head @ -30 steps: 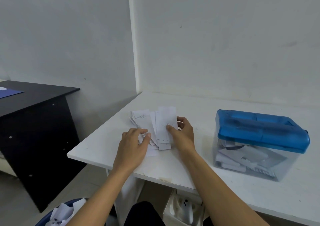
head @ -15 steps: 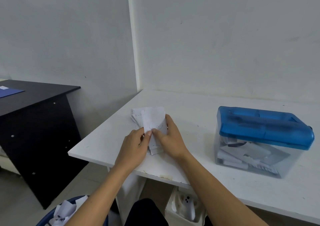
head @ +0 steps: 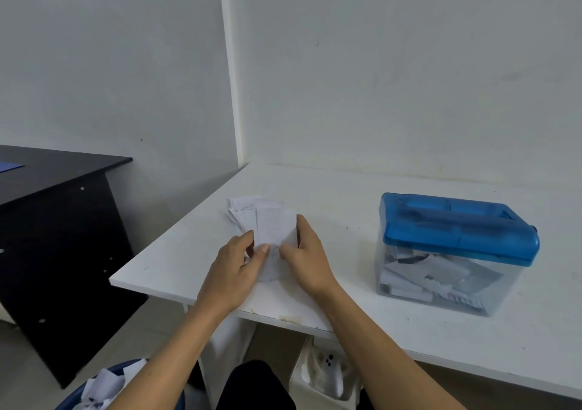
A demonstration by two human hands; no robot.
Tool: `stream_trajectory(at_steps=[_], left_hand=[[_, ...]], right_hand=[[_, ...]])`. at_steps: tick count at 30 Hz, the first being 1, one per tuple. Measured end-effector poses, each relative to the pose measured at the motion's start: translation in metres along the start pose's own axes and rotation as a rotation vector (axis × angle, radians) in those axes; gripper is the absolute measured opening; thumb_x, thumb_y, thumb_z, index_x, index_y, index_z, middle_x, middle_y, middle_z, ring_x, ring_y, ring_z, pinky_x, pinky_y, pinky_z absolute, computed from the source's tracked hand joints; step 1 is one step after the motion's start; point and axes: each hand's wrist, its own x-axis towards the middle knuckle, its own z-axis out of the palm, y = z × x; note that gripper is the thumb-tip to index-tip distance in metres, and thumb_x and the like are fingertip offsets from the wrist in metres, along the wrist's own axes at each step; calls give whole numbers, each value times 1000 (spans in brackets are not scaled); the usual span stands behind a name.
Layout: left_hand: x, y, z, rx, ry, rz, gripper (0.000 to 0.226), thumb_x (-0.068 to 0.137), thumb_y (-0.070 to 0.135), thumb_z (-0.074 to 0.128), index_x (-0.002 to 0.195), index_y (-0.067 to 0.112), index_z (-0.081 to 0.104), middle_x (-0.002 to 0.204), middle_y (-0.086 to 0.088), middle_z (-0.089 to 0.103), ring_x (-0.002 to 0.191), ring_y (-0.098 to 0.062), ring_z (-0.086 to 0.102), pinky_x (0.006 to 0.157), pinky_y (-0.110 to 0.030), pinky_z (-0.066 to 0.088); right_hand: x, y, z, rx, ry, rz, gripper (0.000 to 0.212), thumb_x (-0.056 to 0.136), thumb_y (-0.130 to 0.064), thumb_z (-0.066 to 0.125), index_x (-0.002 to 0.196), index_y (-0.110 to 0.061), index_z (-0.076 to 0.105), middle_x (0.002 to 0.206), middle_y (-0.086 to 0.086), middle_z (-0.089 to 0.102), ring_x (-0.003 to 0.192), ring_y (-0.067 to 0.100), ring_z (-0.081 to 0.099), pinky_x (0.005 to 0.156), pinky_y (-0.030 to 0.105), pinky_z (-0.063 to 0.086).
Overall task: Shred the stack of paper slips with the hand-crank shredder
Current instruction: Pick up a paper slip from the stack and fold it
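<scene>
The left hand [head: 231, 274] and right hand [head: 307, 261] cover the near ends of the paper slips [head: 274, 224]; their print is too small to read. At 7 o'clock the bottom edge cuts off the blue bin [head: 70, 398].

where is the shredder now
Head view: the hand-crank shredder stands at the right of the white table, apart from the paper slips that the left hand and right hand hold near its left front corner.

Between the paper slips [head: 267, 220] and the shredder [head: 456, 246], open tabletop [head: 341, 211] wide enough to pass through. Behind both, free up to the wall [head: 409, 94]. Blocked at right by the shredder standing tall; at left, beyond the tabletop edge, by the black desk [head: 53, 227].
</scene>
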Motion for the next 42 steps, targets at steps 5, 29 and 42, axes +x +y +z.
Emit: stream_trajectory(at_steps=[5,29,42], left_hand=[[-1,0,1,67,-63,-18,56,89,68,37,114,26,65,99,11,64,88,-10,61,76,-40,56],[41,186,1,-440,-164,197,30,104,24,52,132,25,64,118,13,71,107,-11,66,83,-24,54],[81,215,96,-46,-355,84,31,102,36,55,130,28,65,120,9,70,105,-15,64,98,-39,53]], right_hand=[[-1,-1,1,-44,-53,27,49,88,-4,55,133,-25,50,123,-13,60,112,0,57,83,12,47],[-35,-155,-140,-378,174,-30,10,93,-26,67,92,-22,75,81,-6,74,67,12,65,63,25,53],[-22,-110,-234,-683,222,149,28,97,-27,62,124,-20,69,112,-9,72,90,4,65,68,11,45]])
